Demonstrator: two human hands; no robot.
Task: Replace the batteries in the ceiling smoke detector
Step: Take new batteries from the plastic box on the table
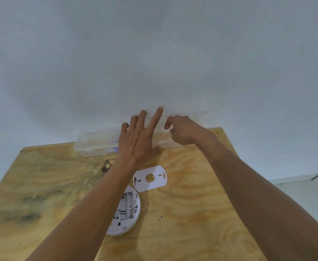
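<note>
The white round smoke detector [128, 211] lies on its face on the plywood table [192, 213], its battery bay showing with no batteries visible; my left forearm hides its left part. Its white mounting plate [150, 178] lies just beyond it. A clear plastic box [96, 142] stands along the wall at the table's far edge, its lid raised against the wall. My left hand [139, 138] rests at the box with fingers spread. My right hand [182, 130] hovers over the box's right part with fingers curled; whether it pinches anything is hidden.
A pale wall [154, 53] rises right behind the table. A white surface [305, 193] with a dark cable lies lower at the right. Dark knots mark the table's left side.
</note>
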